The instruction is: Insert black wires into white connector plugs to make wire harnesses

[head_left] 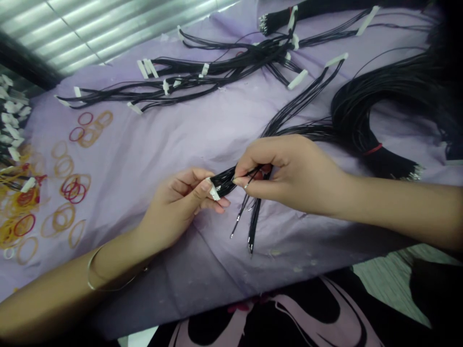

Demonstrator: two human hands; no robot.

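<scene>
My left hand (181,202) pinches a white plastic connector (214,189) between thumb and fingers. Black wires (226,179) run out of the connector toward my right hand (289,171). That hand is closed, thumb against forefinger, on a thin black wire close to the connector. Several loose wires (255,221) with bare metal terminals hang down below the right hand. Behind it, more of the black wires (289,108) reach up to another white connector (336,60).
Wire harnesses (231,67) with white connectors lie along the far side of the purple cloth (173,130). A thick bundle of black wires (347,101), tied in red, curves at right. Rubber bands (65,217) and white connectors (12,115) lie at left.
</scene>
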